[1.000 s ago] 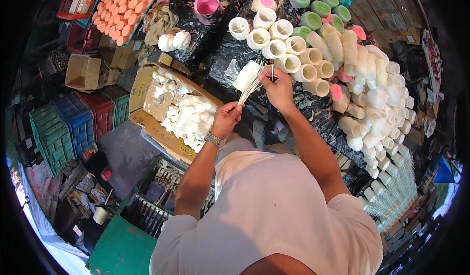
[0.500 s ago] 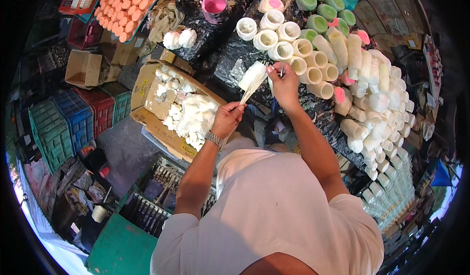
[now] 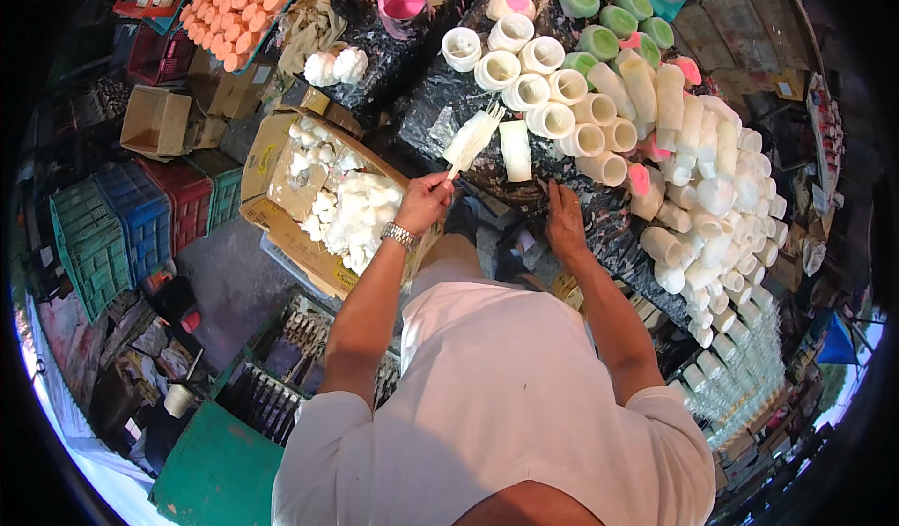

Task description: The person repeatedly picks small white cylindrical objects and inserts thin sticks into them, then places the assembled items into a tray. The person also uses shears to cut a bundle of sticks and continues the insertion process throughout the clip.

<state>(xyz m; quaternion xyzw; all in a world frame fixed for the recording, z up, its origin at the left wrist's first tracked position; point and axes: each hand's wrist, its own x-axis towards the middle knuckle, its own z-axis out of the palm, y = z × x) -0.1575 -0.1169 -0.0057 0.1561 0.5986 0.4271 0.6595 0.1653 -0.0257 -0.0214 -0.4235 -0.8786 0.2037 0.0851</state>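
My left hand is closed round the lower end of a bundle of thin whitish strands, which look like candle wicks. The bundle's loose tips fan out over the black-covered table. Partly beneath the strands lies a white block, and a second white block stands out to its right. My right hand is at the table's near edge, below that second block. Its fingers stretch forward, and I see nothing held in them. A small dark item lies near the fingertips, too small to name.
Hollow cream cylinders stand beyond the blocks; more pale cylinders pile up at right. Green-topped pieces sit behind. Left of me is a cardboard box with white lumps. A pink cup stands farther back.
My right hand has left the strands' tips and dropped to the table edge. The left hand still holds the strands, now a little farther left and higher in view.
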